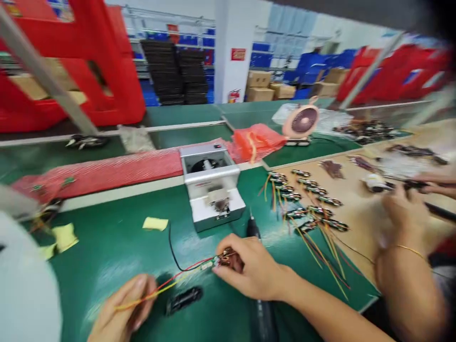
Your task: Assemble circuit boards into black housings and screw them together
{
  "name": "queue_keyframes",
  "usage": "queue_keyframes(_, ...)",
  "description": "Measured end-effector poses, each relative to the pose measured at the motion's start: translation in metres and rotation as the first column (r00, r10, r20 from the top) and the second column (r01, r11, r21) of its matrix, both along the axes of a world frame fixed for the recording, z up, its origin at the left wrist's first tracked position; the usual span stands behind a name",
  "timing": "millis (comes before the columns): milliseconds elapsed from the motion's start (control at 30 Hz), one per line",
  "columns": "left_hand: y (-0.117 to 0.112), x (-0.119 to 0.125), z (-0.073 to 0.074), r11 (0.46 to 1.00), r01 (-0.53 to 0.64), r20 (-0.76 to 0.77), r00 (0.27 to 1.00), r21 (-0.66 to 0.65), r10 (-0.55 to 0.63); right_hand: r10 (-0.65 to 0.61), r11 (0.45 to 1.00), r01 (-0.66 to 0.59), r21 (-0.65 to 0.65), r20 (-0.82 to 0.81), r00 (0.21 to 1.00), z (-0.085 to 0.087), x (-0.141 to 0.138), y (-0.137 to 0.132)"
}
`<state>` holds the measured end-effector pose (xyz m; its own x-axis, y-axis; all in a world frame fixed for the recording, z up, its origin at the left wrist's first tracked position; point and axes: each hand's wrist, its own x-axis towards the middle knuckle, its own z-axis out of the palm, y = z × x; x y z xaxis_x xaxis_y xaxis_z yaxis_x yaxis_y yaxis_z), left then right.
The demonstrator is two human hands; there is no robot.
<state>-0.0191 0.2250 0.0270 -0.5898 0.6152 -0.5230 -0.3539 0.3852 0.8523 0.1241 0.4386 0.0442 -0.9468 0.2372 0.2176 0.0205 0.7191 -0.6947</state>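
My right hand (254, 268) is closed on a small circuit board assembly (225, 259), whose far side my fingers hide. Red and yellow wires (171, 281) run from it to my left hand (124, 306), which pinches them near their ends. A black wire (174, 251) curls away from the same board. Between my hands, a long black plastic shell (184, 300) lies on the green mat (117, 251). Beneath my right wrist lies a black electric screwdriver (262, 313), its bit pointing away from me.
A grey-white screw feeder (213, 190) stands ahead. Several wired boards (306, 190) lie at the right, by a co-worker's hands (408, 209). Yellow paper pieces (155, 223), red bubble wrap (142, 167) and a pink fan (301, 122) are farther off. A white rounded surface (28, 285) borders the left.
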Motion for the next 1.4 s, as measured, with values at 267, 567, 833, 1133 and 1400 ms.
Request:
queue_keyframes(267,-0.003,0.008,0.014,0.892,0.094,0.354,0.895,0.441,-0.27,0.152,0.988,-0.15,-0.026,0.064,0.986,0.012,0.004,-0.018)
queue_keyframes(567,-0.001,0.022,0.021,0.839,0.42,0.158,0.855,0.347,-0.493,0.269,0.963,-0.269,-0.019,0.138,0.953,0.012,0.004,-0.028)
queue_keyframes(833,0.004,0.029,0.013,0.904,0.32,0.158,0.914,0.284,-0.374,0.291,0.957,-0.291,0.011,0.004,0.957,0.01,0.003,-0.024)
queue_keyframes(1133,0.004,0.042,0.018,0.924,0.346,-0.103,0.937,0.161,-0.333,0.192,0.981,-0.193,-0.025,-0.043,0.98,0.005,0.004,-0.033)
queue_keyframes(1400,0.003,0.037,0.012,0.927,0.277,0.127,0.94,0.252,-0.315,0.267,0.947,-0.259,-0.191,0.018,0.964,0.013,0.004,-0.031)
